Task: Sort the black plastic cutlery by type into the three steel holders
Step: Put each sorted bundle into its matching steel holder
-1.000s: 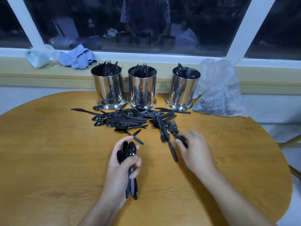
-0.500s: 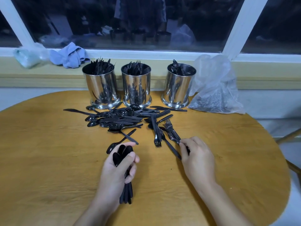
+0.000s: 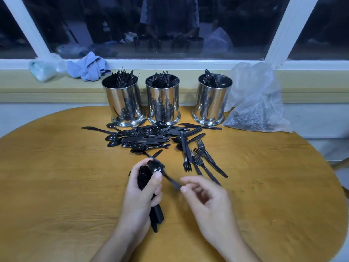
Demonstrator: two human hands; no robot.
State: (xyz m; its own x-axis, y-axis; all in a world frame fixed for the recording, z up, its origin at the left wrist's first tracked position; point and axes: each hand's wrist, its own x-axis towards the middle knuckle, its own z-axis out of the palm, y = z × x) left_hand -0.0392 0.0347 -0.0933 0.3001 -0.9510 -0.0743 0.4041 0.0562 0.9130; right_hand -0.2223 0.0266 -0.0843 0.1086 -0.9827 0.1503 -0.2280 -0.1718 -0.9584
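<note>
Left hand (image 3: 140, 193) grips a spoon bundle (image 3: 145, 176); right hand (image 3: 209, 201) pinches one spoon's handle (image 3: 171, 181) beside it. No readable writing.

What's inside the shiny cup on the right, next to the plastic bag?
Black spoons: a few rounded bowls poke above the rim of the right steel holder. Its shiny wall hides their handles and how many are inside.

Left hand (image 3: 140, 193): mine, bare, no ring or glove, short plain nails.
Right hand (image 3: 209, 203): mine, bare too, blurred in the frame.
Forearms: both bare to the near edge, no sleeve, watch or band showing.
</note>
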